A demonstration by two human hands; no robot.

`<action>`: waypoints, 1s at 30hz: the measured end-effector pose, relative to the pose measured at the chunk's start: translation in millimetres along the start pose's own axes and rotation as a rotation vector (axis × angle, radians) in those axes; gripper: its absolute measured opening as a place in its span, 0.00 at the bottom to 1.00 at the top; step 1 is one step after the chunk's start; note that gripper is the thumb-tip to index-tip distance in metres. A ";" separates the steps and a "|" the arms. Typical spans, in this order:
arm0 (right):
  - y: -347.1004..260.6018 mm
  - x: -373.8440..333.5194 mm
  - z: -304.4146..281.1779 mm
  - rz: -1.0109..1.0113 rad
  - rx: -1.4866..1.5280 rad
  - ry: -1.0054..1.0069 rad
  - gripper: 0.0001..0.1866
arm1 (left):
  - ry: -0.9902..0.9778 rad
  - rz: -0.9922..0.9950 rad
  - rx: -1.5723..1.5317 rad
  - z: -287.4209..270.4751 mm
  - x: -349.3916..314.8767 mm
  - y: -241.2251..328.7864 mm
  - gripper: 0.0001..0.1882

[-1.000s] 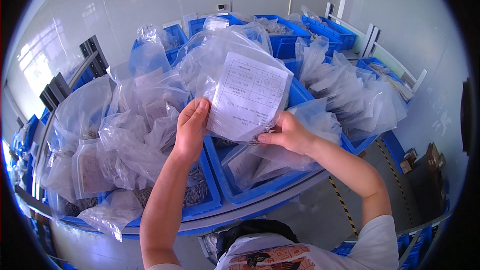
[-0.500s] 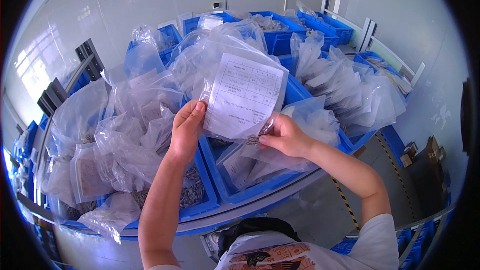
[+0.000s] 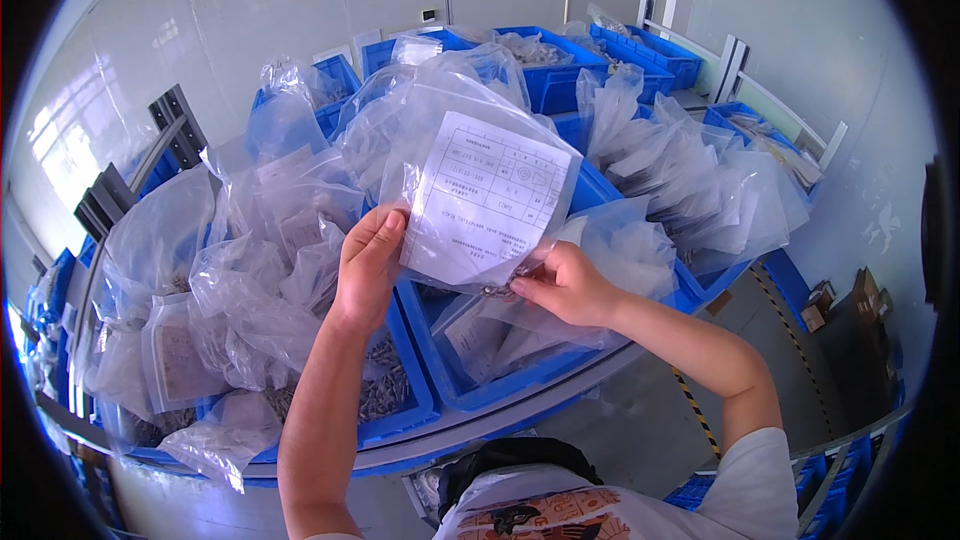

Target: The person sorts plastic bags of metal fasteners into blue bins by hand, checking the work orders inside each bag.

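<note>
Between my two hands is a clear plastic bag point(image 3: 563, 162) with a white printed slip point(image 3: 485, 202) inside it. My left hand point(image 3: 368, 262) pinches the bag's left edge, thumb on top. At its lower right corner my right hand point(image 3: 568, 283) grips the plastic, closed around it. Some small dark metal parts point(image 3: 495, 291) show in the bag's bottom by my right fingertips, partly hidden by them. The bag is held up, tilted, above a blue bin point(image 3: 470, 395) with more bagged slips in it.
Left of me, heaped clear bags point(image 3: 250, 300) cover a bin with loose metal parts point(image 3: 385, 390). To the right stands a bin of upright bags with papers point(image 3: 690, 175). More blue bins point(image 3: 560, 85) sit farther back. A metal rail point(image 3: 590, 380) edges the table.
The bag has tilted a little in my hands. My right hand has shifted slightly left and down, and fewer metal parts show by its fingertips.
</note>
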State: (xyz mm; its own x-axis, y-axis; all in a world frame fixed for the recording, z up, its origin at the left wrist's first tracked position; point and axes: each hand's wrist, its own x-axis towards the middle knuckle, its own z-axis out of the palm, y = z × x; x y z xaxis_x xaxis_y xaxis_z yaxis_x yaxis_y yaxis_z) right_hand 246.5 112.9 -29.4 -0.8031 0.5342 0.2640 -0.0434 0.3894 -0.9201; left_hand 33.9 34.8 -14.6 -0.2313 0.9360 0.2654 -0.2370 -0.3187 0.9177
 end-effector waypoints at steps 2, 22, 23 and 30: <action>0.9 0.6 -0.6 -0.003 -0.026 -0.015 0.15 | -0.004 0.001 0.004 -0.3 -0.1 0.4 0.14; 6.9 3.2 -2.4 -0.062 -0.001 0.157 0.17 | -0.019 0.783 1.245 80.6 24.2 41.9 0.31; 5.0 5.2 -4.2 -0.166 -0.123 0.145 0.16 | -0.019 0.783 1.256 81.0 35.4 48.9 0.31; -9.7 8.3 -15.4 -0.286 -0.409 0.239 0.12 | -0.257 0.477 1.442 62.6 67.5 88.4 0.20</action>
State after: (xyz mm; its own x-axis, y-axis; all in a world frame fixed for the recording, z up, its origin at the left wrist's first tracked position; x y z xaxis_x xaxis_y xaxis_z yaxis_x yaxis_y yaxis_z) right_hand 249.4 125.1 -13.8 -0.6337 0.5013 0.5892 0.0328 0.7784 -0.6270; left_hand 56.4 79.2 103.0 0.1811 0.8402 0.5112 0.9286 -0.3173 0.1925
